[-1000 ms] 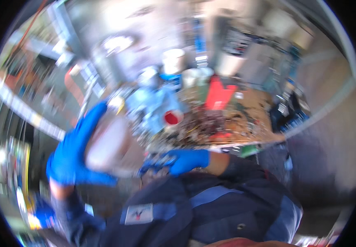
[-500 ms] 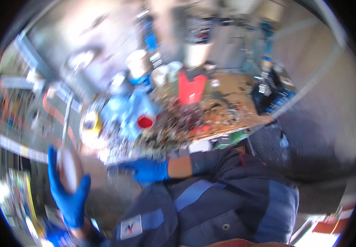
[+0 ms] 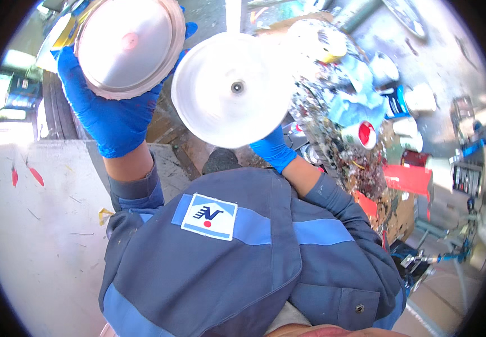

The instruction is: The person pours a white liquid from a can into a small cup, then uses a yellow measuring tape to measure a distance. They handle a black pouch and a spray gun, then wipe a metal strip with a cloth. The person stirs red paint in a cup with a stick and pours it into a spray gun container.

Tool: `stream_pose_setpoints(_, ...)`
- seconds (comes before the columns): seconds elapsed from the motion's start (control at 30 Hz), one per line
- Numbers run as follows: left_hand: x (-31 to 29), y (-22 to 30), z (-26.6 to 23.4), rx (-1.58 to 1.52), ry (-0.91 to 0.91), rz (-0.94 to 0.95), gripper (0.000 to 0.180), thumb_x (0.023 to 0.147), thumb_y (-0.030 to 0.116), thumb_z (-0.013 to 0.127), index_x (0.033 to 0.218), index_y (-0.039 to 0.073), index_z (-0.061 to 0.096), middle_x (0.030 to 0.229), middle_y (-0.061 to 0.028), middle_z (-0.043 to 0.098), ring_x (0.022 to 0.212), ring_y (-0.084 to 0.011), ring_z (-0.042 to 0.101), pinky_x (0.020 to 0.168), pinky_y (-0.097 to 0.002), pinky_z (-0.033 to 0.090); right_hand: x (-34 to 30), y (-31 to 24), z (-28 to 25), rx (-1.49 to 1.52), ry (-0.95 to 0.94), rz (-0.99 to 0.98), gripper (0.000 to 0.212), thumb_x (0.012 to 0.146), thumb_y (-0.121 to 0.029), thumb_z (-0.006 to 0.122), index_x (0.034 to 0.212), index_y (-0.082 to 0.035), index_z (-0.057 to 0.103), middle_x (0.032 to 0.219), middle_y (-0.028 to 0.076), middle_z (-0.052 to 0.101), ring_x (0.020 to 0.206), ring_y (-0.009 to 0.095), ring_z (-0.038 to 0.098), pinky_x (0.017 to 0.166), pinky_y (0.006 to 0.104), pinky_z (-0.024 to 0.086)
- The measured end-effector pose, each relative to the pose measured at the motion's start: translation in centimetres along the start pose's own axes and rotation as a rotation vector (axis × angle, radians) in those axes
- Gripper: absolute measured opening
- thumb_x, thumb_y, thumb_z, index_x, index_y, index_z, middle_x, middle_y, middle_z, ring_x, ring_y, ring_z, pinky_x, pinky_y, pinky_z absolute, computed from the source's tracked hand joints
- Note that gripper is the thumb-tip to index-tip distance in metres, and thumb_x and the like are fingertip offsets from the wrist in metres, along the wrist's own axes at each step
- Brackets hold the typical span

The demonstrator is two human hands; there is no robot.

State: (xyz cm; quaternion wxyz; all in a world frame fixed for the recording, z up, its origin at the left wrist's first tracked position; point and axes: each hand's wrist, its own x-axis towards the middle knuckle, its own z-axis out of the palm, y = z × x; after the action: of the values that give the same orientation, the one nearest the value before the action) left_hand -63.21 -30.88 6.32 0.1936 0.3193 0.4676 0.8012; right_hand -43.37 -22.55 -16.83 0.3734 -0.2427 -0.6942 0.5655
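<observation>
The big worktop (image 3: 330, 143), all crusty with paint, is on my right. Next in size is the white bowl (image 3: 227, 106), up high in the middle, and just beside it on the left is the round lid (image 3: 125, 48). My left hand (image 3: 113, 126) holds the lid, fingers spread around its edge. My right hand (image 3: 276, 149) is partly behind the bowl; its fingers are hidden, so I can't tell if they pinch it. The small paint cup (image 3: 361, 135) with red inside is on the worktop. I think the lid could drop if the glove slips, or the bowl could bump it if my right arm swings. Half a second ago, all was blurrier, the worktop was in the middle and my left hand was lower.
</observation>
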Motion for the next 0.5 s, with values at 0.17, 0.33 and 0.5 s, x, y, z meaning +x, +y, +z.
stream_pose_setpoints(0.17,5.4,-2.9,-5.9,-0.257,0.059,0.063,0.071,0.095,0.058,0.041,0.148,0.012,0.029,0.138,-0.0186,0.047,0.125,-0.0416,0.050,0.089,-0.0668,0.051,5.4,2.2,4.3,-0.254,-0.219,-0.032,0.051,0.083,-0.008,0.062,0.132,0.001,0.051,0.129,0.023,0.057,0.119,0.033,0.057,0.097,0.0414,0.047)
stream_pose_setpoints(0.33,11.0,-4.2,-13.4,0.027,0.576,0.592,0.078,0.089,0.072,0.038,0.136,0.010,0.044,0.131,-0.0149,0.052,0.118,-0.0326,0.055,0.099,-0.0473,0.049,14.6,0.8,9.9,-0.381,-0.454,-0.044,0.032,0.091,-0.009,0.057,0.123,-0.003,0.059,0.121,0.014,0.061,0.101,0.022,0.061,0.085,0.0345,0.050)
stream_pose_setpoints(0.5,12.7,-2.2,-17.1,0.173,0.797,0.932,0.084,0.083,0.080,0.035,0.128,0.011,0.052,0.122,-0.0173,0.056,0.111,-0.0405,0.058,0.092,-0.0609,0.049,24.2,-3.8,18.2,0.389,-0.658,0.029,0.049,0.091,-0.009,0.057,0.138,-0.005,0.045,0.130,0.012,0.054,0.093,0.018,0.064,0.078,0.0314,0.054)
